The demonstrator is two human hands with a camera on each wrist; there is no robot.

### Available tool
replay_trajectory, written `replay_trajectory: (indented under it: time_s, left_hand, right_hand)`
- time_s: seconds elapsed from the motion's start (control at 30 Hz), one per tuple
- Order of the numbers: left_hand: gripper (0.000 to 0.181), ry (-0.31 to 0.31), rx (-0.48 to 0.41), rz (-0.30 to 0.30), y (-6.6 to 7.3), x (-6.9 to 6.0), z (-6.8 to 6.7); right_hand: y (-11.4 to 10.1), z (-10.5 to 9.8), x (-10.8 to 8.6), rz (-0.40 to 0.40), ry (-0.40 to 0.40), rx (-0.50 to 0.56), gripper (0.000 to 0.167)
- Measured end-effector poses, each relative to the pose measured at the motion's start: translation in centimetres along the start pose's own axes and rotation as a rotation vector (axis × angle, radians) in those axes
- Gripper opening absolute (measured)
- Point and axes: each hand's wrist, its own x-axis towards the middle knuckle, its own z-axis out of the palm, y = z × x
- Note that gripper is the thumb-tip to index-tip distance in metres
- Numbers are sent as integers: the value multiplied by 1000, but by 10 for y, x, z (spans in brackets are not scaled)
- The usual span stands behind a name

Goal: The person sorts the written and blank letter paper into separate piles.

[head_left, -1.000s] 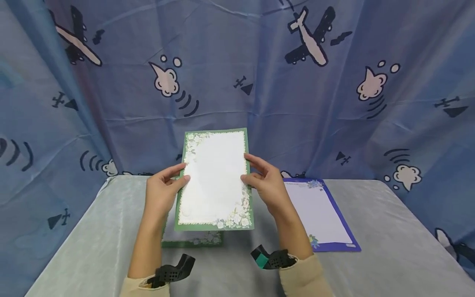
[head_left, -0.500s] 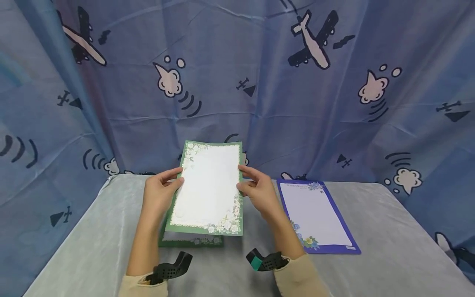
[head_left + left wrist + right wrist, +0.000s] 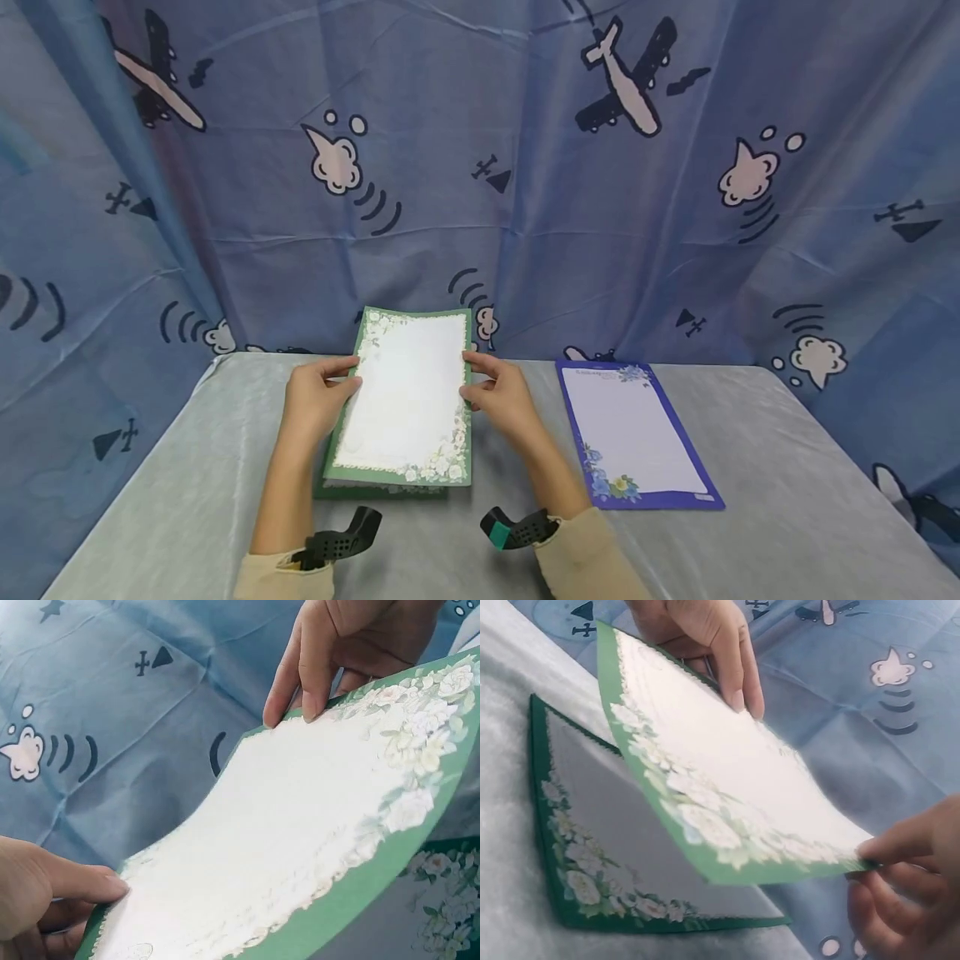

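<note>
A sheet of paper (image 3: 408,392) with a green floral border is held up between both hands, bowed a little in the wrist views. My left hand (image 3: 318,398) pinches its left edge between thumb and fingers. At the right edge, my right hand (image 3: 498,396) pinches it the same way. Below it, apart from it, lies a matching green-bordered sheet or pad (image 3: 592,825) on the table, mostly covered by the held paper in the head view.
To the right lies a purple-bordered sheet or pad (image 3: 637,433) with blue flowers. Pale cloth covers the table (image 3: 780,500). Behind it hangs a blue curtain (image 3: 570,208) printed with airplanes and clouds.
Both hands have lowered the green-bordered paper and brought it slightly left, over the matching one. The purple-bordered one is now fully uncovered by the right arm.
</note>
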Motion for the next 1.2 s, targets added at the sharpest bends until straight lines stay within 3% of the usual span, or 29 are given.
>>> replay_trajectory:
  time_s: [0.2,0.57,0.93,1.2]
  left_hand:
    - [36,-26,53,15,-7,1,0]
    - [35,-59,152,-30,-25,7,1]
    - [35,-72,229,-74,-42,12,7]
    - [34,-65,252,-83,-50,14,12]
  right_hand:
    - [11,8,2,20,3,-30,49]
    - [29,26,3,47,-41,-68,50]
    - [49,40,0,3,-1,-190,47]
    - [56,48,0,-43,85,-309,44]
